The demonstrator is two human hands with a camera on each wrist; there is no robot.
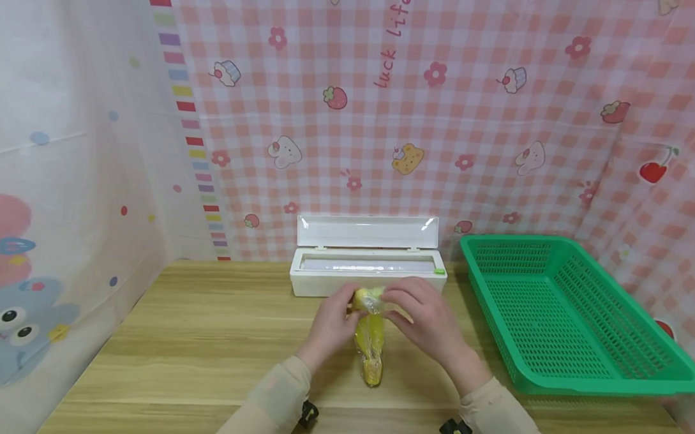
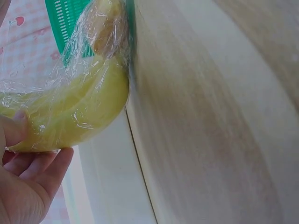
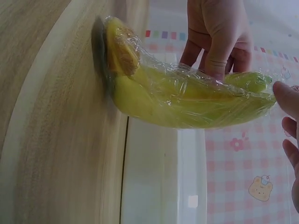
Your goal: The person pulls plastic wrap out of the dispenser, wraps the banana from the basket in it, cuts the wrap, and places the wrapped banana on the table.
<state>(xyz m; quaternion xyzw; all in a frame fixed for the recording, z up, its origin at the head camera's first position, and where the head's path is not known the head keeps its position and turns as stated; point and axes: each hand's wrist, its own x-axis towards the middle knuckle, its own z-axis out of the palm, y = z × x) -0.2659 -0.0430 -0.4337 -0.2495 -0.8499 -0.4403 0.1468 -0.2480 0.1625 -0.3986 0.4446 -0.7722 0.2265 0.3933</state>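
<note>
Clear cling film (image 3: 187, 86) is wrapped round a small bunch of yellow bananas (image 1: 370, 349), wrinkled and shiny. The bunch stands tilted up, its brownish end (image 3: 124, 58) low at the wooden table. My left hand (image 1: 335, 322) grips the upper part, the thumb on one side and the fingers on the other. At the upper tips, my right hand (image 1: 427, 315) pinches the film; in the right wrist view its fingers show only at the right edge. Behind the hands stands a white cling film dispenser (image 1: 310, 285) with its clear lid (image 1: 367, 232) raised.
To the right lies a large green plastic basket (image 1: 612, 384) with slotted walls. The wooden table (image 1: 205, 340) extends to the left of the hands. A pink checked cloth (image 1: 350, 134) hangs behind, and a white patterned cloth (image 1: 86, 137) hangs on the left.
</note>
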